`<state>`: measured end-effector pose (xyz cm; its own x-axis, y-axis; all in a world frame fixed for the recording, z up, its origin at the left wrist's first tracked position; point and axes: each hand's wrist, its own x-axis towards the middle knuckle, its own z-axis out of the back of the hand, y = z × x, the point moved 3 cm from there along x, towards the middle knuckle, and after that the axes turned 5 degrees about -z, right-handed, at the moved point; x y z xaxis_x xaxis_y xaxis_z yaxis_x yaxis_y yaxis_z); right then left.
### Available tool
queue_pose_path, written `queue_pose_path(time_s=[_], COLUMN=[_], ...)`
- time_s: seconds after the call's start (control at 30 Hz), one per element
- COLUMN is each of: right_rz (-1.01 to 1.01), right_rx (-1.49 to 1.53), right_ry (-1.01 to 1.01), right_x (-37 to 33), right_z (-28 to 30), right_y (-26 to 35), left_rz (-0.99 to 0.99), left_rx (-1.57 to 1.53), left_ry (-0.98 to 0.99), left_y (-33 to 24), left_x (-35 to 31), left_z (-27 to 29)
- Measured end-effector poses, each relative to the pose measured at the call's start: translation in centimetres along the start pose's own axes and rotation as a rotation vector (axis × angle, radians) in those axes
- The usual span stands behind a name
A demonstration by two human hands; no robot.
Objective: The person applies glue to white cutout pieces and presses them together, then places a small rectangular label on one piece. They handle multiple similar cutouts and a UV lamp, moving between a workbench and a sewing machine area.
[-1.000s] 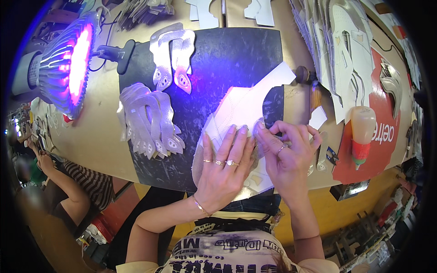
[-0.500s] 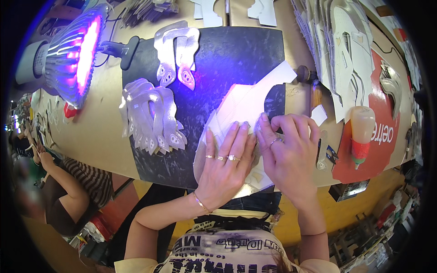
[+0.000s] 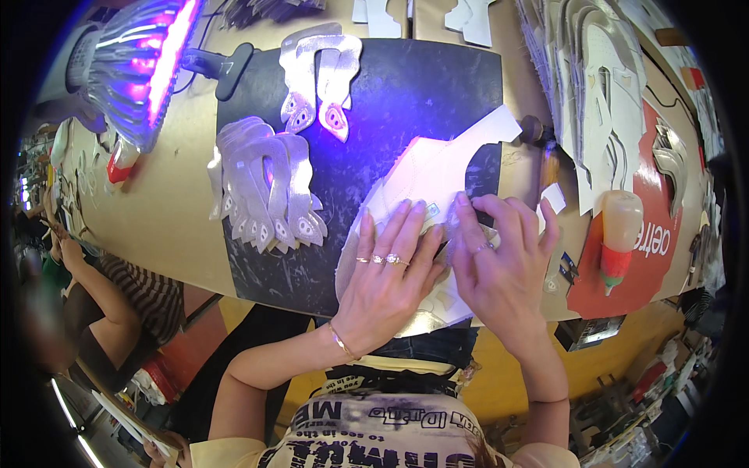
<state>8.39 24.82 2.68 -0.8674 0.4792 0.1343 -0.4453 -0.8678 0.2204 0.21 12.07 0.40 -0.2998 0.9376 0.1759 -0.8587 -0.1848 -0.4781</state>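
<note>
1 pale, curved, line-marked cutout (image 3: 425, 173) lies mostly on 1 black mat (image 3: 382, 93); left hand (image 3: 390, 281) on it, fingers slightly spread; right hand (image 3: 503, 269) bent, pinching unclear. 1 lamp (image 3: 133, 70) sits at 10 o'clock, 1 bottle (image 3: 622, 222) at 3.

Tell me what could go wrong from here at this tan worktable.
The flat white cutout might slip or crease under the left hand, with the right hand at its curved edge. The overlapping scalloped silver cutouts could scatter if bumped. The translucent bottle might leak, its red and green tip pointing toward the near edge of the tan table.
</note>
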Motion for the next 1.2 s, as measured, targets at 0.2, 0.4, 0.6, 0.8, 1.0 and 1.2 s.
queue_pose_path(time_s=[0.2, 0.4, 0.6, 0.8, 1.0, 1.2], right_rz=[0.064, 0.134, 0.209, 0.195, 0.217, 0.094], right_rx=[-0.031, 0.072, 0.168, 0.107, 0.154, 0.083], right_ry=[-0.016, 0.094, 0.220, 0.233, 0.289, 0.218], right_x=[-1.0, -0.7, -1.0, -1.3, -1.3, -1.8], right_z=[0.1, -0.5, -0.1, -0.5, 0.0, -0.5], right_y=[0.8, 1.4, 0.0, 0.7, 0.6, 2.1], left_rz=[0.012, 0.064, 0.091, 0.103, 0.090, 0.093], left_rx=[0.014, 0.004, -0.025, -0.009, -0.011, -0.101], left_ry=[-0.003, 0.034, 0.036, 0.033, -0.005, -0.051], left_y=[0.0, -0.3, -0.2, -0.2, -0.3, 0.1], left_x=[-0.1, -0.5, -1.4, -1.4, -1.4, -1.6], left_z=[-0.3, 0.4, 0.9, 0.6, 0.5, 0.5])
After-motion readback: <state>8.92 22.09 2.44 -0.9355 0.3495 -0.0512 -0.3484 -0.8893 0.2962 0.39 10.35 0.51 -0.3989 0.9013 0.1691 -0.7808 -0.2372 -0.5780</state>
